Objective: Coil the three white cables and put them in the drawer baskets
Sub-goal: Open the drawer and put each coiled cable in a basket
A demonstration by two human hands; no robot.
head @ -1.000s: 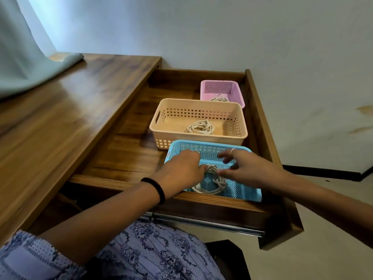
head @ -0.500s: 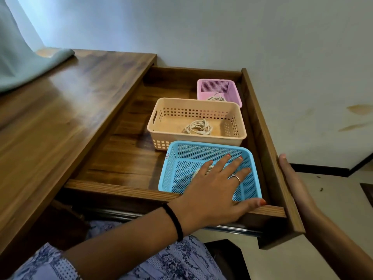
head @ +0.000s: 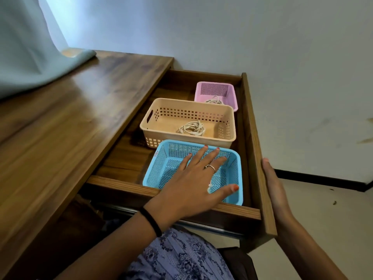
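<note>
While coiled cables sit in the beige basket [head: 187,120] & pink basket [head: 216,93], my left hand [head: 193,182] is spread flat over the blue basket [head: 161,168]. Right hand [head: 276,190], fingers straight, lies against the wooden drawer [head: 256,138] side; desk [head: 80,118] left, white wall behind.

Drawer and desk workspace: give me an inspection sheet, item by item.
Surface: brown wooden desk top beside the open wooden drawer.
Job's things: pink mesh plastic basket at the back, beige slotted plastic basket in the middle, blue mesh plastic basket at the front.
Clutter: nothing seen.
Hands: left hand flat, fingers spread over the blue basket; right hand flat against the drawer's outer right side.
Cables: coiled white cable in the beige basket; another coil in the pink one; only a white tip shows under the left hand.
Surroundings: pale wall, grey-green curtain.
</note>
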